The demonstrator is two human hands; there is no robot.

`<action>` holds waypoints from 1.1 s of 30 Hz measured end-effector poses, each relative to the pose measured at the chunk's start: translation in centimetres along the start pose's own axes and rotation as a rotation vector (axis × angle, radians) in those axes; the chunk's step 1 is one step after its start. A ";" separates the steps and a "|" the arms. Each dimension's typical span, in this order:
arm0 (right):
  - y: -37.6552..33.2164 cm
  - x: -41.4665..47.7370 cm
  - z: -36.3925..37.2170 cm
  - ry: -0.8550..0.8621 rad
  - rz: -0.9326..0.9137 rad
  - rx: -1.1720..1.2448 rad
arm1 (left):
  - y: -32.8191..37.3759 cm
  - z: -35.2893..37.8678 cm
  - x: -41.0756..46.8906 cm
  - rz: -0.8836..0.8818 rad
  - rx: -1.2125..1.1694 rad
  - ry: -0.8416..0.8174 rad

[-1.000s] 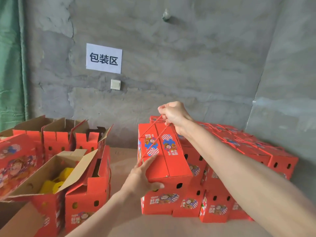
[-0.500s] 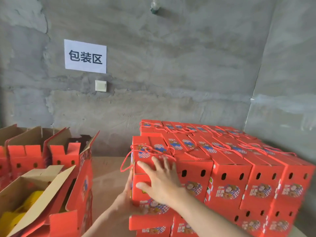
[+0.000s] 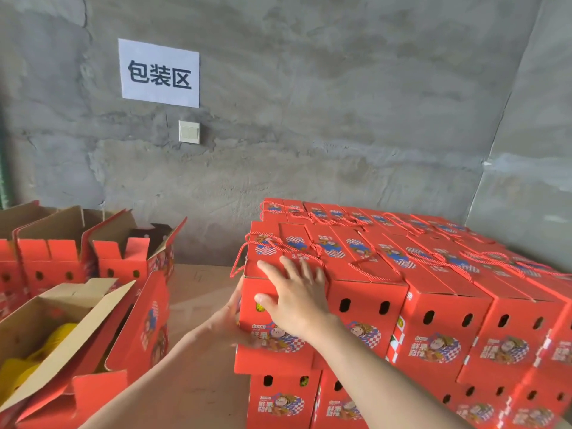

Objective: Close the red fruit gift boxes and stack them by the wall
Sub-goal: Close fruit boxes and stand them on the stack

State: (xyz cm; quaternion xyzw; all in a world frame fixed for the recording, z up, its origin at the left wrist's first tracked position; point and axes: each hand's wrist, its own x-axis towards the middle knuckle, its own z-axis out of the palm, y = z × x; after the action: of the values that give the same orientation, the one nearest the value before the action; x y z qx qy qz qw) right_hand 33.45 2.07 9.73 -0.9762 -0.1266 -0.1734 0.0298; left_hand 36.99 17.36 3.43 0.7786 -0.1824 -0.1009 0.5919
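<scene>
We get only a blur of the left hand (image 3: 227,317), part tucked behind the end box (image 3: 272,243). The stack (image 3: 464,305) runs off right and bottom. The open carton (image 3: 77,305) half hides something yellow (image 3: 58,339).

One left hand (image 3: 227,320), one right hand (image 3: 298,300), one sign (image 3: 159,72), one switch (image 3: 188,131), boxes (image 3: 433,305) uncounted.

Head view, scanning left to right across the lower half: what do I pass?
Open box with yellow fruit → left hand → right hand → stack of closed red gift boxes.
</scene>
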 end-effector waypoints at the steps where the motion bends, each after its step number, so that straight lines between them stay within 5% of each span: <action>1: 0.2 0.3 0.2 0.007 -0.003 0.002 | -0.7 -0.1 0.0 -0.020 0.006 -0.003; 6: 0.4 1.2 0.9 0.056 0.002 0.005 | -1.5 -0.5 0.7 -0.014 0.018 0.081; 11: -1.0 0.1 1.4 0.161 -0.046 -0.074 | 0.3 2.7 -2.7 -0.204 0.571 0.354; 15: -2.6 -0.2 0.4 0.168 -0.010 -0.079 | 0.1 3.1 -6.9 -0.137 0.569 0.313; 19: -6.8 -3.2 2.6 0.315 -0.233 0.178 | -2.0 0.8 -13.2 -0.020 0.496 0.437; 25: -18.3 -8.2 9.6 -0.203 -0.379 0.456 | -7.2 -4.7 -21.6 -0.214 0.448 0.751; 27: -21.0 -8.5 10.3 -0.217 -0.311 0.501 | -7.8 -7.1 -24.1 -0.223 0.412 0.866; 31: -23.0 -9.2 12.7 0.108 -0.092 0.639 | -8.4 -11.9 -29.3 -0.213 0.490 1.030; 33: -23.4 -10.0 14.2 0.029 -0.048 0.626 | -8.9 -13.9 -31.3 -0.234 0.603 1.066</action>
State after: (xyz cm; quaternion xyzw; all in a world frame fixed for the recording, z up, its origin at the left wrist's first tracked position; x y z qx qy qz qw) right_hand 23.04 23.74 -6.73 -0.9138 -0.1965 -0.1408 0.3265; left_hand 15.01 44.35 -3.10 0.8697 0.2041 0.2933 0.3405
